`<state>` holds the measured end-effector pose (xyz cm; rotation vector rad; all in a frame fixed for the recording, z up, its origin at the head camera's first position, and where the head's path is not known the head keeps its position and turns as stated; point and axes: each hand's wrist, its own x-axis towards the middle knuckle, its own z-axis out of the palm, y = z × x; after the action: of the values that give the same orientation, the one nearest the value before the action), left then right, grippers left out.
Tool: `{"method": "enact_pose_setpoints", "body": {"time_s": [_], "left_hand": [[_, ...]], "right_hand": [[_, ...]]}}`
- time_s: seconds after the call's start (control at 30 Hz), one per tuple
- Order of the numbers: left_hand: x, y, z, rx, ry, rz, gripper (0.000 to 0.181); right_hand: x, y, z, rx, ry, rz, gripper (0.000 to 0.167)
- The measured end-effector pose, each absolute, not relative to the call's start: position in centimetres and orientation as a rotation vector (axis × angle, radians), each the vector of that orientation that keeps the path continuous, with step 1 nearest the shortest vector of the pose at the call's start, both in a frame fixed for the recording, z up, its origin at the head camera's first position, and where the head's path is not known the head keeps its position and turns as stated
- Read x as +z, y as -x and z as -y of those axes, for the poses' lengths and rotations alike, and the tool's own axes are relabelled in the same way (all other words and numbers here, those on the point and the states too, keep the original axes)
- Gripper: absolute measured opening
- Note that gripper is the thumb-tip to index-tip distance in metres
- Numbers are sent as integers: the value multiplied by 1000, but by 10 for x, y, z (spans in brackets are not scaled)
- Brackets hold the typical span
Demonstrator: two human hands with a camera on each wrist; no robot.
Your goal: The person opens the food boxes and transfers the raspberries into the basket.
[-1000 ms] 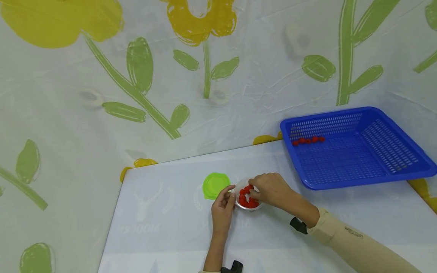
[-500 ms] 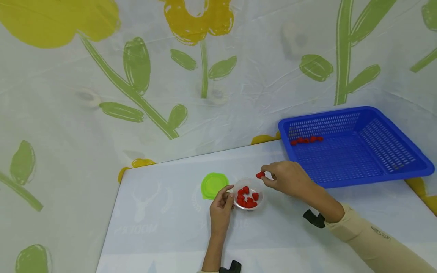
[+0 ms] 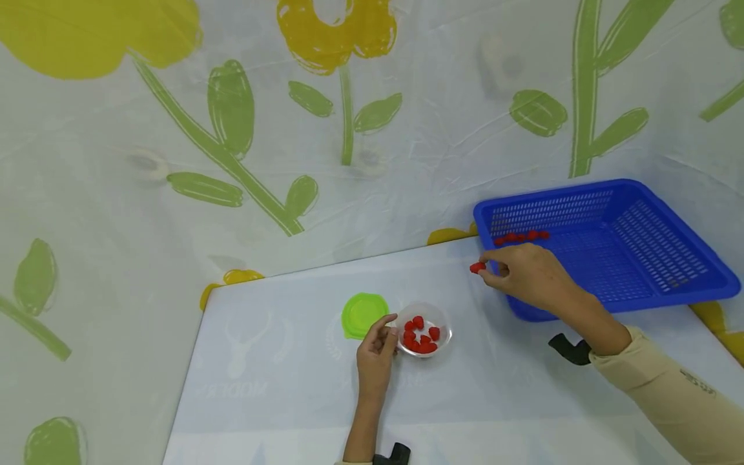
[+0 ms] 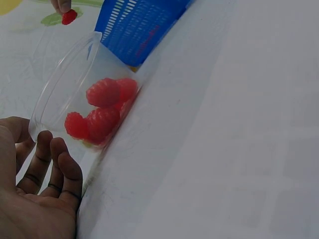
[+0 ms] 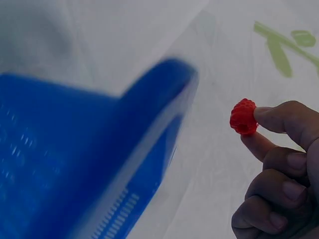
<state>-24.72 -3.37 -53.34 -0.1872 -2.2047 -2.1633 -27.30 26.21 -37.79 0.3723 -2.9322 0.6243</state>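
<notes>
A clear plastic bowl (image 3: pixel 444 316) stands on the table with several red raspberries (image 3: pixel 411 336) inside. At its left rim my left hand (image 3: pixel 376 355) holds the bowl with thumb and curled fingers, as the left wrist view (image 4: pixel 37 189) also shows. A single raspberry (image 5: pixel 243 117) is pinched between the thumb and index fingertip of my right hand (image 3: pixel 531 271). That hand is beside the near left edge of the blue basket (image 3: pixel 616 300), above its rim level. More raspberries (image 3: pixel 521 237) lie in a row along the basket's left back side.
A bright green lid (image 3: pixel 363 314) lies left of the bowl, partly behind my left hand. The white table (image 3: pixel 279 381) meets a flower-printed cloth wall (image 3: pixel 407 194) at the back. Black wrist camera mounts (image 3: pixel 569 350) sit on the forearms.
My right hand has lifted one raspberry out of the bowl and carried it right and up toward the basket. The left hand stays at the bowl.
</notes>
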Motion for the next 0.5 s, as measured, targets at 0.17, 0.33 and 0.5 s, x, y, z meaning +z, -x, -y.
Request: {"method": "enact_pose_setpoints", "body": {"time_s": [0.17, 0.33, 0.5], "left_hand": [[-533, 250, 34, -2171, 190, 2213, 26], [-533, 250, 32, -2181, 156, 2207, 26], [-532, 247, 34, -2168, 153, 2213, 25]], "right_hand": [[-373, 278, -282, 604, -313, 2932, 20], [-369, 283, -300, 574, -255, 2964, 29], [-367, 288, -313, 572, -226, 2969, 30]]}}
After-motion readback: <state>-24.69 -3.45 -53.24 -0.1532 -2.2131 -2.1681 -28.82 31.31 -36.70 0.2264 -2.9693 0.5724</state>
